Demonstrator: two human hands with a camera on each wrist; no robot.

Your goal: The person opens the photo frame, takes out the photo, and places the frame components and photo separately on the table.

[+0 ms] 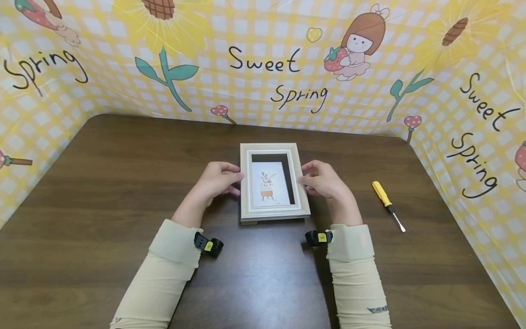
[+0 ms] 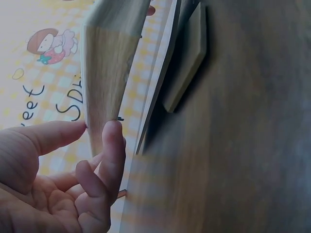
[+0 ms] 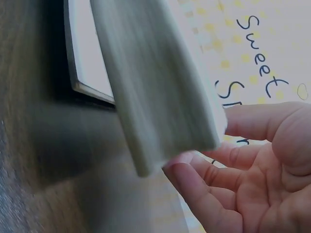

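Both hands hold a pale, cream-white picture frame raised over the table, one at each side. My left hand pinches the left edge, thumb toward the front and fingers behind. My right hand grips the right edge in the same way. Through the frame's opening shows a white card printed with a potted plant, lying lower than the frame. In the left wrist view a thin white sheet and a brown slab are below the frame. The right wrist view shows a white, dark-edged panel beneath it.
A screwdriver with a yellow and black handle lies to the right of my right hand. The dark wooden table is bounded at the back and sides by a yellow checked cloth with printed figures and lettering.
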